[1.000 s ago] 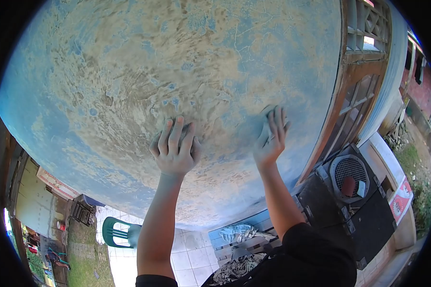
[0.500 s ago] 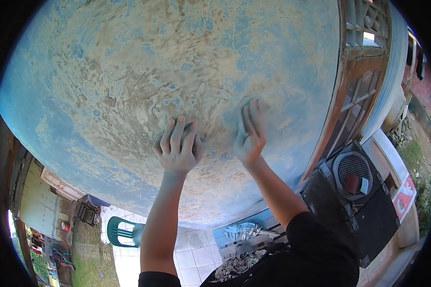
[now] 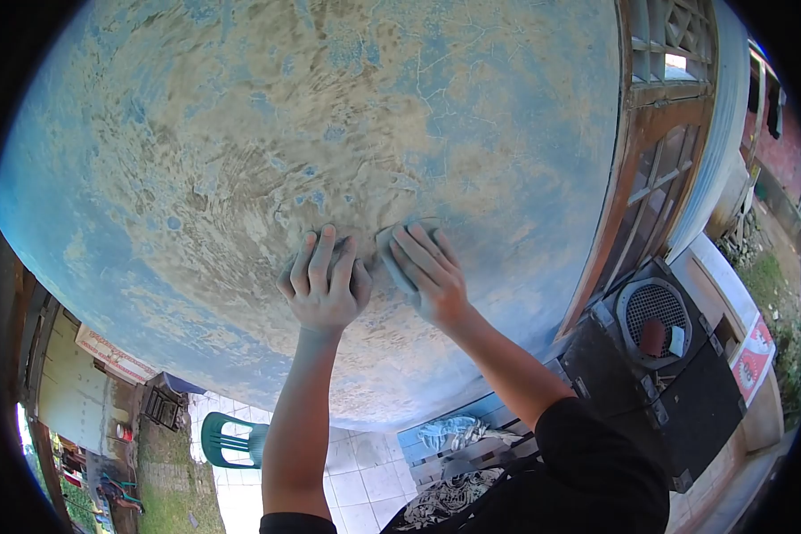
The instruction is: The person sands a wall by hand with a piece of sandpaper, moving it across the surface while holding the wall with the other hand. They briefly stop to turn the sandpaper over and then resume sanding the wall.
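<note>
The left hand (image 3: pixel 323 283) pressed flat against the worn blue wall (image 3: pixel 267 133), fingers together. Just beside it, the right hand (image 3: pixel 425 276) pressed a gray sanding pad (image 3: pixel 392 256) to the wall, fingers laid over it. A speaker (image 3: pixel 659 347) stood near the wooden door (image 3: pixel 654 169).

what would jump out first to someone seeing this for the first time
The huge blue wall with its paint worn to tan patches fills most of the view. At centre, the left hand presses flat on it, and beside it the right hand holds a grey sanding pad against the surface. Lower right stands a black speaker; a green plastic chair sits lower left.
</note>
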Demonstrator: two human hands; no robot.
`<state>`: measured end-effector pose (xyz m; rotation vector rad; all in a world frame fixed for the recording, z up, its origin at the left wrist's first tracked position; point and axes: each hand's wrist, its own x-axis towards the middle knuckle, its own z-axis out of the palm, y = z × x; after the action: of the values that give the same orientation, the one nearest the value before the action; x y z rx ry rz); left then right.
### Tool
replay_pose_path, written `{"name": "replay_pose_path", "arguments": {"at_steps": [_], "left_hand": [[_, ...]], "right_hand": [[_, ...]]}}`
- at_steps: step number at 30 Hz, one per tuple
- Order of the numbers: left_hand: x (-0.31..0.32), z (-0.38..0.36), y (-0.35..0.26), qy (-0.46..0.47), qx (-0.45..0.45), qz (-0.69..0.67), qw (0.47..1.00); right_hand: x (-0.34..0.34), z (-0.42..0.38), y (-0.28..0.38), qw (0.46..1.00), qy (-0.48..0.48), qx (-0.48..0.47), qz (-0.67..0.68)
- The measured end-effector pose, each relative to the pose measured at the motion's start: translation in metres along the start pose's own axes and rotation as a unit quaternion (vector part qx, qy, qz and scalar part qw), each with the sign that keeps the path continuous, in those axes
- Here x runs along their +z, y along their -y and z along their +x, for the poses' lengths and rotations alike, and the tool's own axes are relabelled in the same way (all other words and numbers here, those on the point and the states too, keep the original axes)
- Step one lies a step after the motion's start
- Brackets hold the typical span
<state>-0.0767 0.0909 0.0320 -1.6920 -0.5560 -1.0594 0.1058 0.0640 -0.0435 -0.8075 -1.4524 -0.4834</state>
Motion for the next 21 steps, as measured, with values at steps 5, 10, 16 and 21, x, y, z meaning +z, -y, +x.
{"name": "replay_pose_path", "arguments": {"at_steps": [5, 10, 16, 21], "left_hand": [[-0.001, 0.0, 0.001, 0.003, 0.004, 0.012, 1.0], [-0.001, 0.001, -0.001, -0.004, -0.003, -0.009, 1.0], [-0.001, -0.001, 0.0, -0.002, -0.001, 0.001, 1.0], [-0.003, -0.001, 0.0, -0.001, -0.007, -0.005, 1.0]], "right_hand": [[-0.027, 0.013, -0.04, 0.962, -0.206, 0.133, -0.117], [-0.003, 0.012, 0.003, 0.993, -0.098, 0.048, -0.053], [-0.036, 0.044, -0.05, 0.985, -0.112, -0.019, -0.13], [-0.025, 0.044, -0.008, 0.994, -0.065, 0.041, -0.078]]}}
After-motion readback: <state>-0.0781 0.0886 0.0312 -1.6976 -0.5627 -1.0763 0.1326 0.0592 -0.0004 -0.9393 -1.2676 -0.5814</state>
